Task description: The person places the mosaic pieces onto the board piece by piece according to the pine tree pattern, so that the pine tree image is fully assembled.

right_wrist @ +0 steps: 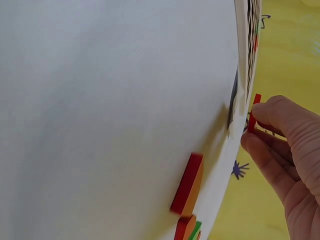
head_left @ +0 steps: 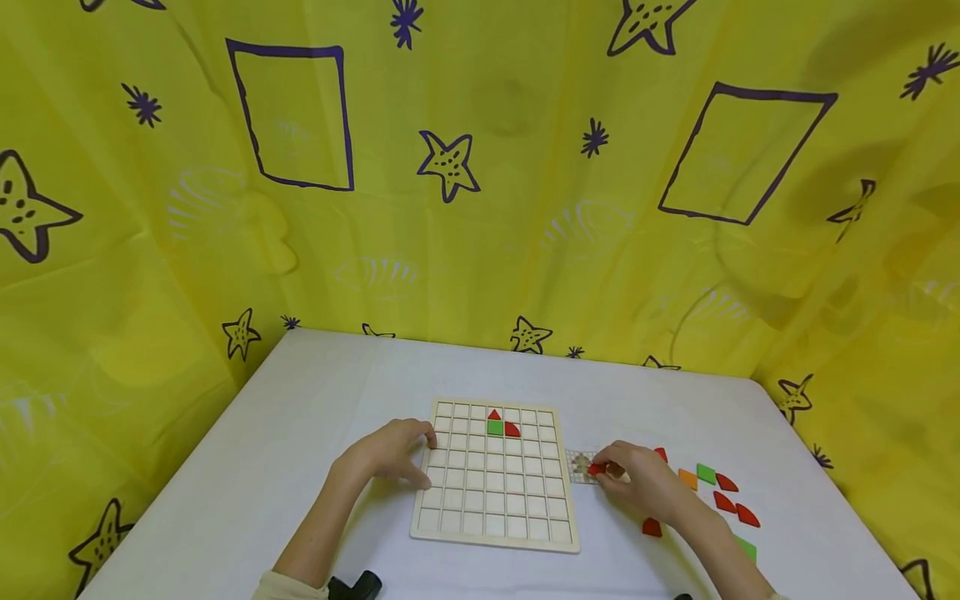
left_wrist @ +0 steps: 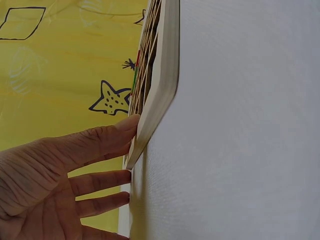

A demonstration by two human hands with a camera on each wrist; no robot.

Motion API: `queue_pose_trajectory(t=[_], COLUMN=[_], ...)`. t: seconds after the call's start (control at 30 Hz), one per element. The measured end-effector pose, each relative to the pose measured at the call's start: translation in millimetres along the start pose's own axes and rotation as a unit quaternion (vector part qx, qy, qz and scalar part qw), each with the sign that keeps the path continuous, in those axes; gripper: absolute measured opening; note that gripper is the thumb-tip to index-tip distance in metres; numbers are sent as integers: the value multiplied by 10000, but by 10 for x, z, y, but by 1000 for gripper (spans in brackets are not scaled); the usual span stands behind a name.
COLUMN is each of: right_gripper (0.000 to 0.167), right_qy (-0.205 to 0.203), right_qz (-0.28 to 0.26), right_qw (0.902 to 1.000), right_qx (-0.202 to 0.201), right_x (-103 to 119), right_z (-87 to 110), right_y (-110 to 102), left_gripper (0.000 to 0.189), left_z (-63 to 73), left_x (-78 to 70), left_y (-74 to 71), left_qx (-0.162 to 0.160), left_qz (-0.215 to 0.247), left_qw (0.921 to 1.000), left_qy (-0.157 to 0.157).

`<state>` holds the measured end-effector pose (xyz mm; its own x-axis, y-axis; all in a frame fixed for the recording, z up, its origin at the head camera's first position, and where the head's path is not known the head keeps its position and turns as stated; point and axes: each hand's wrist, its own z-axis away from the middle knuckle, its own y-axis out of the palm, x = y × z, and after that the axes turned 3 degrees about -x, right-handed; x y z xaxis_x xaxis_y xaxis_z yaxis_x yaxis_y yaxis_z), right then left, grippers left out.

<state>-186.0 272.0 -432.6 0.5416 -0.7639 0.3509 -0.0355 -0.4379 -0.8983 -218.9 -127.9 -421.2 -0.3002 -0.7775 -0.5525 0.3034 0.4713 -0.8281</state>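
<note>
Board [head_left: 495,504] lies on the table [head_left: 330,375]; one red triangle [head_left: 494,415], one green square [head_left: 495,428] and one red quarter-round [head_left: 512,430] sit in its far rows. Left hand [head_left: 390,450]: forearm reaches in from the near left, thumb and forefinger spread well apart, both at the board's left edge; thumb tip touches that edge. Right hand [head_left: 637,479]: forearm slants in from the near right, thumb and fingers drawn together, pinching a red piece [head_left: 596,469] over a patterned card [head_left: 581,475]; piece outline partly covered. Loose pieces [head_left: 725,502] lie either side of the right forearm.
</note>
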Motion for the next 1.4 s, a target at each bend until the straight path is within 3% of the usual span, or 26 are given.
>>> queue_pose_trajectory(t=[0.43,0.7,1.07,1.4], right_gripper=[14,13,10,10], right_qy=[-362,-436,-528,-578], right_qz=[-54,-190,234,235], right_qw=[9992,9989,9982,9980], right_qx=[-138,-3,129,129], right_x=[181,284,446,572], right_z=[-262,-433,-709,-924], right_y=[103,157,302,444], left_gripper=[43,43,43,43], left_z=[6,16,13,-2], left_x=[1,-3,20,27], left_y=[4,-1,15,13], left_qx=[-5,9,-22,-35], left_qz=[55,8,88,78], left_qw=[10000,9999,10000,10000], left_qy=[-16,-104,31,26])
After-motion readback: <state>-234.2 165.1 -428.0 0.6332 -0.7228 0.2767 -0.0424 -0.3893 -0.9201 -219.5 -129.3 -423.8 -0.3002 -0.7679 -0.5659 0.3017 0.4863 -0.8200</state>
